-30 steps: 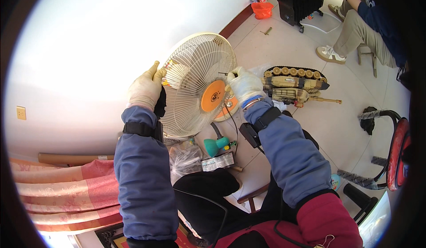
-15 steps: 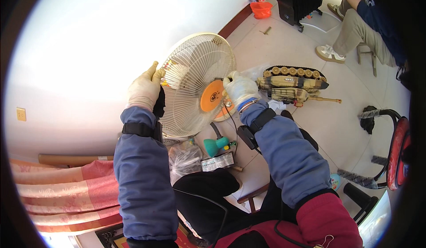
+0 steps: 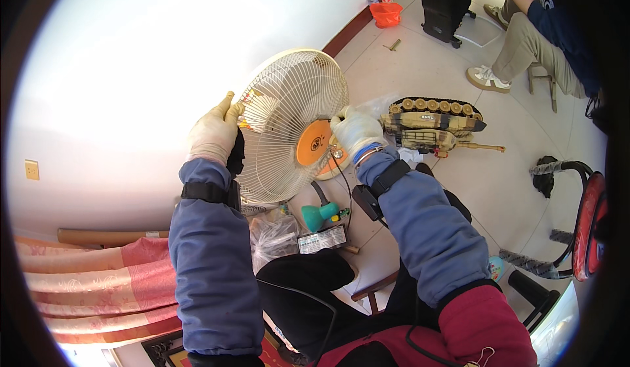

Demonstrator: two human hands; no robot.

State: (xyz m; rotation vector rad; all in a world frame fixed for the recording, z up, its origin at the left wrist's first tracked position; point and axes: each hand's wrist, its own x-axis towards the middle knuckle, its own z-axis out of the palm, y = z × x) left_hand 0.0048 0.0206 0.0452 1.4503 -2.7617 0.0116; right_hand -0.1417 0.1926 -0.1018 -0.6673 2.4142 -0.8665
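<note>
An electric fan (image 3: 282,150) with a cream wire cage and an orange centre stands tilted in front of me. My left hand (image 3: 215,129), in a pale glove, is closed at the left edge of its cage, thumb and fingers by the rim. At the right side of the cage, my right hand (image 3: 357,130), gloved too, has its fingers curled round the rim. The undersides of both grips are hidden. Just right of that hand a camouflage toy tank (image 3: 433,124) lies on its side. Below the fan sits a green lamp head (image 3: 317,216).
A clear plastic bag (image 3: 272,236) and a printed box (image 3: 321,241) lie near my knees. A black heater (image 3: 446,6), an orange-red bin (image 3: 386,15) and a seated person's leg (image 3: 522,48) are at the back. A red-backed chair (image 3: 587,229) stands right, a curtain (image 3: 98,281) left.
The black heater at the back has turned and shifted a little to the right. My hands and the fan stay almost exactly where they were.
</note>
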